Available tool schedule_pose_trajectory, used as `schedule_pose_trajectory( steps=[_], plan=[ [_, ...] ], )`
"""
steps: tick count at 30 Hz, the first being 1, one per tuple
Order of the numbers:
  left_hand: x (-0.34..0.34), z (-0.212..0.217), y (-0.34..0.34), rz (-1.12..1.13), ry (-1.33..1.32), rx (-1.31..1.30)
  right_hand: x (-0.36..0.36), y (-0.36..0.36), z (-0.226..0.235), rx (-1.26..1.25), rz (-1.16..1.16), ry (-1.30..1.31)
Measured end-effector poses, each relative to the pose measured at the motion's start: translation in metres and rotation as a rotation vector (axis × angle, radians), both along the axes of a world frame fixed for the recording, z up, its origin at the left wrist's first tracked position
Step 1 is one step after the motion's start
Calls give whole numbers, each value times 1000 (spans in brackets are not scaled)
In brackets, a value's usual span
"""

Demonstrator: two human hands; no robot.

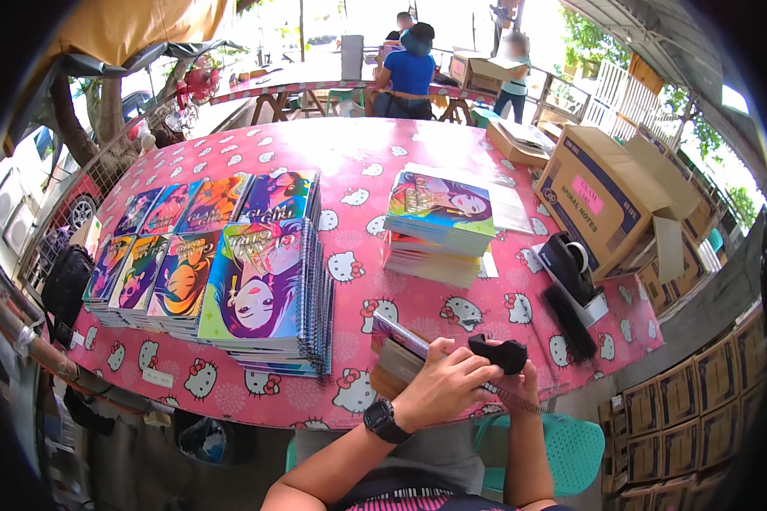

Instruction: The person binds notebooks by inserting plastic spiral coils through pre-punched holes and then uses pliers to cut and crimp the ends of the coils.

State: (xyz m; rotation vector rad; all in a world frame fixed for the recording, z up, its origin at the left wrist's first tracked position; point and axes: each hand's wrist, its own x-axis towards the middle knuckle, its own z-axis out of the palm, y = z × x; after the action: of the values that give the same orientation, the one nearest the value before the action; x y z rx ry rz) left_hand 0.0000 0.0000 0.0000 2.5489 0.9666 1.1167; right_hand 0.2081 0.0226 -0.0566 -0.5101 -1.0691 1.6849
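Note:
My left hand [441, 385], with a black watch at the wrist, is closed over a spiral notebook [398, 334] that is held tilted above the table's near edge. The notebook's dark wire coil [517, 399] shows below my fingers and runs toward my right hand [526, 385]. That hand is closed at the far end of the coil, beside a black rounded object [501, 353] whose kind I cannot make out; it appears gripped there. Left of my hands, tall stacks of colourful spiral notebooks [260, 281] stand in two rows. Another notebook stack [441, 209] sits ahead.
A pink patterned cloth covers the table [349, 162]. On its right lie a black brush [568, 324], a tape dispenser [573, 260] and an open cardboard box [596, 200]. Stacked cartons [686, 400] stand at lower right, near a green stool [571, 447]. Several people work farther back.

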Motion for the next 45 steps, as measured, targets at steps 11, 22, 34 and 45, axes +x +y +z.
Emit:
schedule_pose_trajectory(
  steps=[11, 22, 34, 45],
  plan=[
    [-6, -2, -2, 109, -8, 61, 13, 6, 48, 227, -31, -481],
    [-24, -2, -5, 169, -130, -99, 9, 12, 75, 409, 84, -734],
    [-35, 5, 8, 238, -95, -83, -4, 40, 69, 386, -15, -1265],
    [-48, 4, 7, 242, -89, -86, -26, 27, 80, 524, 189, -582]
  ],
)
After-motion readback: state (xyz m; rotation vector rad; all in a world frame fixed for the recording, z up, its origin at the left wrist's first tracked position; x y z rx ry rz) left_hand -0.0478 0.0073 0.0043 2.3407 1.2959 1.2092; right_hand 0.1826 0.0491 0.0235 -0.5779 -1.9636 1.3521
